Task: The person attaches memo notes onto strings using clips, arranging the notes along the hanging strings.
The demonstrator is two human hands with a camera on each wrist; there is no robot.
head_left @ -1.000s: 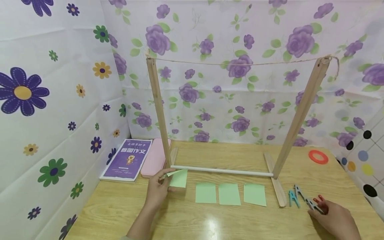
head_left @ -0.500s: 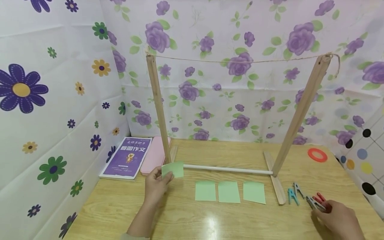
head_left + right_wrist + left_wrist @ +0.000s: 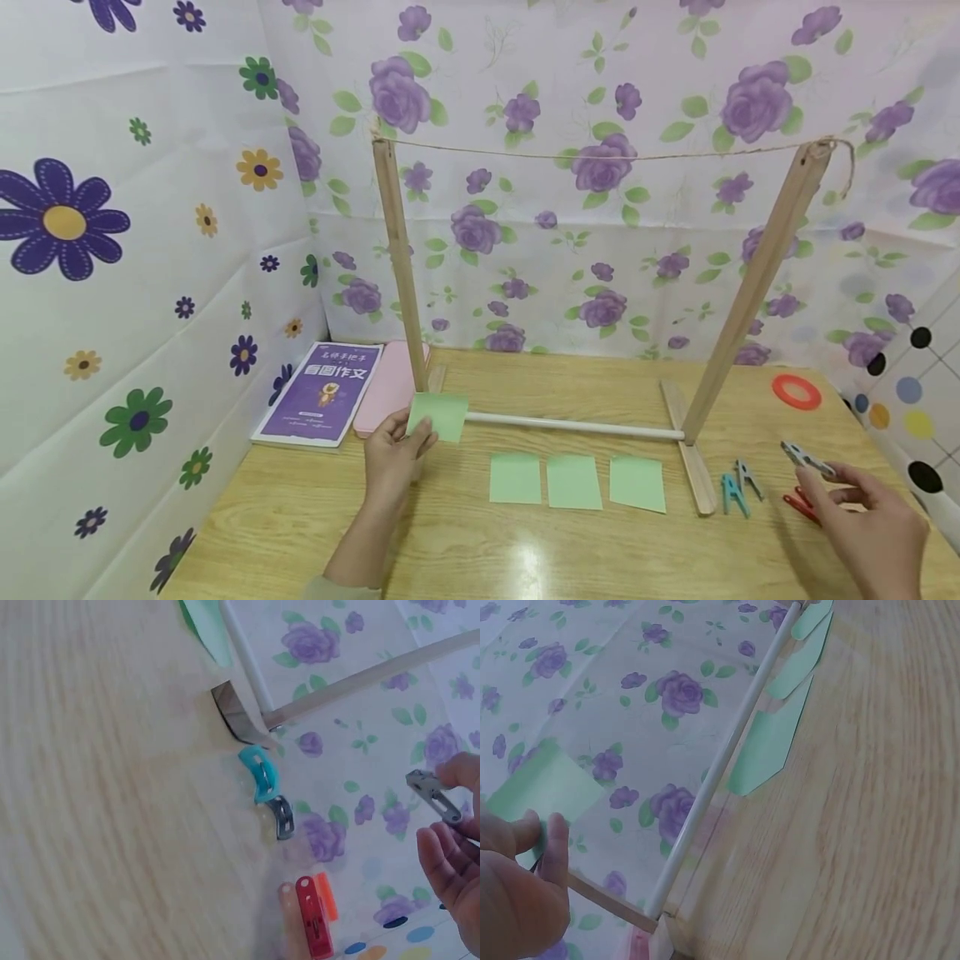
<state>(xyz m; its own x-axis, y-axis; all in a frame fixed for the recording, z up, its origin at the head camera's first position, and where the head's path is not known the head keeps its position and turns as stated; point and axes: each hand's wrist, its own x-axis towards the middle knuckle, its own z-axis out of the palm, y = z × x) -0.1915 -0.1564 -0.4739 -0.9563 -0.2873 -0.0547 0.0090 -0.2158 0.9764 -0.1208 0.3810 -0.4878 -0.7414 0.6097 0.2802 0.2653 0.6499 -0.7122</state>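
My left hand (image 3: 393,462) pinches a green paper note (image 3: 438,414) and holds it up beside the left post of a wooden rack (image 3: 396,250); the note (image 3: 544,784) also shows above my thumb in the left wrist view. A twine line (image 3: 600,156) runs between the rack's two post tops. Three more green notes (image 3: 573,482) lie flat in a row before the rack's white rod (image 3: 573,427). My right hand (image 3: 873,521) is raised off the table and pinches a grey clothespin (image 3: 804,457) (image 3: 433,796). Teal and grey clothespins (image 3: 738,492) and a red one (image 3: 313,915) lie on the table.
A purple book (image 3: 324,393) and a pink case (image 3: 384,387) lie at the back left. A red ring (image 3: 797,391) sits at the back right. Floral sheets wall in the wooden table (image 3: 525,550) on three sides.
My left hand lifted the green note off the table to rod height. My right hand picked up the grey clothespin and rose from the pile.
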